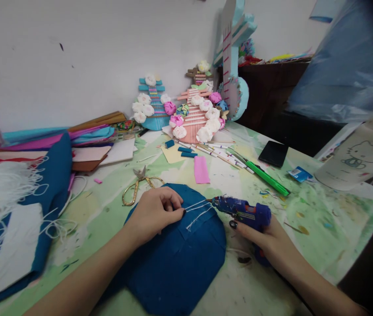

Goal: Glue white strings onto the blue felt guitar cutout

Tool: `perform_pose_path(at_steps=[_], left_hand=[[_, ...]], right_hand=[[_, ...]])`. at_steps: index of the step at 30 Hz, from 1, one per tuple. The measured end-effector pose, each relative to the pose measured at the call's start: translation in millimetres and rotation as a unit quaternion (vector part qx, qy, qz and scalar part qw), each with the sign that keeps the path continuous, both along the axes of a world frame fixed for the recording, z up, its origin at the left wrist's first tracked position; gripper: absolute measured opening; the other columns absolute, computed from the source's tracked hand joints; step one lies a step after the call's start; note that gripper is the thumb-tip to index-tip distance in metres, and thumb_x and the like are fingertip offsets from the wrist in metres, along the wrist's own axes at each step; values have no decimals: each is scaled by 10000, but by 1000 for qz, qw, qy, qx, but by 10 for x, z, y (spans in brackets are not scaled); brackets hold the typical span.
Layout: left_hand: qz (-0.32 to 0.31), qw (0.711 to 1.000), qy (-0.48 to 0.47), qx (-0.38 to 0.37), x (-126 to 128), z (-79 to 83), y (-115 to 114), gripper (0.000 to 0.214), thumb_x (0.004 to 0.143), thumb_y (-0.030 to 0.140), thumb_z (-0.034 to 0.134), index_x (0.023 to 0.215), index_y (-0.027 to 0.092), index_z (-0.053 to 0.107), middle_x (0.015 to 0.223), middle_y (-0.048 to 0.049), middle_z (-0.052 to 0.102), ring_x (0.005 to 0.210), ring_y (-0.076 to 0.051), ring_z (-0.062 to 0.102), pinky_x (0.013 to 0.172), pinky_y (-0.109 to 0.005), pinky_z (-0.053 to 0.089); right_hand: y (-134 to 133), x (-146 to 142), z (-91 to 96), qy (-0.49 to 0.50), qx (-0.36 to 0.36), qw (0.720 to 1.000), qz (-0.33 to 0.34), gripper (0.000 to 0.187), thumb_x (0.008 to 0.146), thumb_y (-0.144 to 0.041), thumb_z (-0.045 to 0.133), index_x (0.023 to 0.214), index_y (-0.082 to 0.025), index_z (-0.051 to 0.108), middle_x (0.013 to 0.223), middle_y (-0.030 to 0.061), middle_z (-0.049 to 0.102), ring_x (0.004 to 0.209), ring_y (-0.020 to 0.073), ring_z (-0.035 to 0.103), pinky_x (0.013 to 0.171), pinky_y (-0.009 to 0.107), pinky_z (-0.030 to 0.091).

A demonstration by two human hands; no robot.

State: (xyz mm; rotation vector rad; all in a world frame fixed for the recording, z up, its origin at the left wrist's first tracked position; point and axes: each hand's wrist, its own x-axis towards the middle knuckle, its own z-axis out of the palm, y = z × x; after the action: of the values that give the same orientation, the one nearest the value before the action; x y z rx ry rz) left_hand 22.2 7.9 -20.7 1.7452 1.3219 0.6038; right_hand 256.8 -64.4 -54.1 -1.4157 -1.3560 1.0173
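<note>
A dark blue paper-covered shape [179, 272] with a rounded outline lies flat before me. White strings [197, 206] run across its upper part. Over its left side, my left hand [156, 210] is closed, pinching the end of one string between thumb and fingers. My right hand [265, 237] grips a blue hot glue gun [244, 210] by its handle. The gun's nozzle points left and meets the strings at the shape's upper right edge. Gold-handled scissors [141, 180] lie partly opened just beyond my left hand.
Flower-decorated paper instruments [193, 114] stand against the wall. A green utility knife [268, 177], a phone [273, 153], a pink paper piece [201, 170] and a white cup [357, 153] are on the table. White string [5, 188] and blue paper [54, 175] pile up at left.
</note>
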Motion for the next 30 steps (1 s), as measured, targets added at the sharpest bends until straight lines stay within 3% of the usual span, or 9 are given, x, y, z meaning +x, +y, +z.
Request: perform_pose_path(at_steps=[7, 12, 20, 30], left_hand=[[2, 1000, -4, -5, 11, 13, -8, 86, 631, 195, 609, 574, 136, 584, 896, -48, 652, 451, -52, 477, 252, -135, 359], [-6, 1000, -7, -1, 5, 1, -8, 88, 636, 194, 606, 574, 139, 579, 895, -46, 661, 447, -45, 477, 263, -127, 364], [-2, 1000, -3, -9, 4, 15, -4, 71, 629, 195, 606, 584, 144, 585, 886, -50, 677, 458, -56, 494, 254, -120, 354], [2, 1000, 2, -10, 9, 1, -2, 65, 641, 201, 601, 607, 146, 592, 882, -56, 682, 443, -55, 479, 259, -134, 361]], right_hand=[[37, -2, -53, -59, 1, 998, 10, 211, 776, -342, 606, 804, -162, 712, 861, 38, 725, 834, 252, 632, 683, 306, 506], [33, -36, -36, -70, -7, 998, 0, 256, 779, -385, 595, 797, -154, 702, 745, 20, 688, 674, 205, 604, 593, 282, 483], [51, -40, -41, -63, 11, 998, 24, 175, 787, -339, 581, 744, -196, 673, 716, 22, 675, 912, 288, 622, 779, 357, 508], [49, -59, -24, -63, 13, 998, 24, 156, 772, -334, 598, 725, -196, 655, 747, 25, 690, 911, 289, 627, 804, 371, 503]])
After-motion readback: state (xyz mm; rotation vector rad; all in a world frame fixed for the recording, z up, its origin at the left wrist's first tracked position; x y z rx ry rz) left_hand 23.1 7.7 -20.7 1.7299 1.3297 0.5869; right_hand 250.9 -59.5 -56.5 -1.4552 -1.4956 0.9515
